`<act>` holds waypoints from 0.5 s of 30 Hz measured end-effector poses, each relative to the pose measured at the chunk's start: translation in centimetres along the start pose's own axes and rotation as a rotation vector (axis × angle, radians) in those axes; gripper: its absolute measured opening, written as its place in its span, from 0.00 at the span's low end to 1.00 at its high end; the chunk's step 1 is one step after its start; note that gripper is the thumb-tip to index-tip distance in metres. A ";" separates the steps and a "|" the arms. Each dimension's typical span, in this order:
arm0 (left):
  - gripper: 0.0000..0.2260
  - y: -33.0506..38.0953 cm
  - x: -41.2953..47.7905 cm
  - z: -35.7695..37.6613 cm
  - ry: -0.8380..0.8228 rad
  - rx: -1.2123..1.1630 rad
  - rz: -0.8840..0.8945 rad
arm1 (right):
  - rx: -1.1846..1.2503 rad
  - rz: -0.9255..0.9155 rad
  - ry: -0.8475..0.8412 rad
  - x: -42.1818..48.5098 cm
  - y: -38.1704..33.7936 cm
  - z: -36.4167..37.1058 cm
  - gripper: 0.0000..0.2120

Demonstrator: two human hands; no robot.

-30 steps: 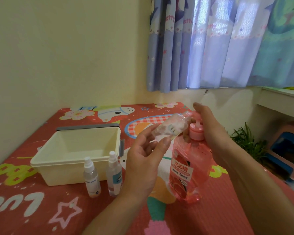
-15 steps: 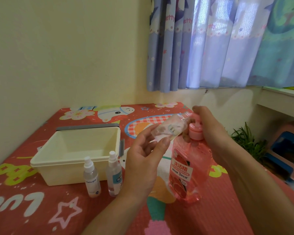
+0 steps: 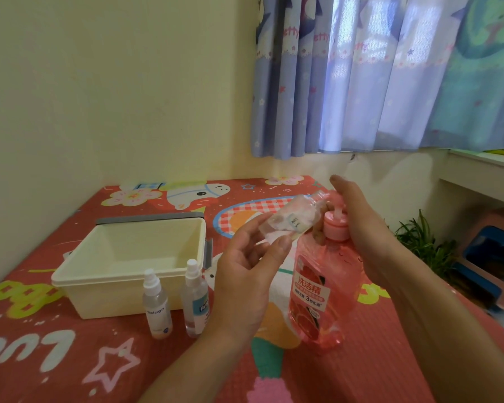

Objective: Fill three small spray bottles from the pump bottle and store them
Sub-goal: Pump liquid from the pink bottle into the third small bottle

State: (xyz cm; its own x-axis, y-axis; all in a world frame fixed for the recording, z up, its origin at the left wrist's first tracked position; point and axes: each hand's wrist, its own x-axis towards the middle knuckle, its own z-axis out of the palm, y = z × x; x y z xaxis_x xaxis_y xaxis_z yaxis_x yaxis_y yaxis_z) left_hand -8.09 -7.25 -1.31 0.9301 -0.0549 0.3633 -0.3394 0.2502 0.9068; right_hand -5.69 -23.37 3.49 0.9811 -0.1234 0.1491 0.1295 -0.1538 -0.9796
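Three small spray bottles are in play, all placed here against the pink pump bottle [image 3: 322, 289] standing on the patterned mat [image 3: 70, 359]. One, the open spray bottle [image 3: 291, 221], is tilted with its bare neck up at the pump's spout, pinched low on its body between thumb and fingertips of the left hand [image 3: 245, 274]. The right hand [image 3: 358, 225] lies curled over the pump head, palm on top — whether it is pressing down I cannot tell. Two capped spray bottles [image 3: 157, 305] stand upright to the left of the pump bottle, just in front of the cream tub [image 3: 122, 274], which looks empty.

By my judgement the little bottle is light, thin-walled clear plastic, easily squashed and likely slick if detergent runs down it — a grip around the lower body, as now, keeps the mouth free. The pump bottle looks nearly full, so heavy and steady; it should stay put under a straight push on the head
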 end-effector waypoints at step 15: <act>0.21 0.0 0.0 -0.1 0.010 -0.010 -0.009 | -0.015 0.006 0.024 0.0 -0.2 0.2 0.27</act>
State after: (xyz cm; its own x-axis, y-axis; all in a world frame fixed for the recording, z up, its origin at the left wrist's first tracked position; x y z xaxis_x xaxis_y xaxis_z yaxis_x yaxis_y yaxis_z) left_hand -8.12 -7.19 -1.34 0.9344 -0.0474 0.3531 -0.3298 0.2592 0.9077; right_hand -5.67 -23.17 3.63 0.9780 -0.1482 0.1470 0.1216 -0.1678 -0.9783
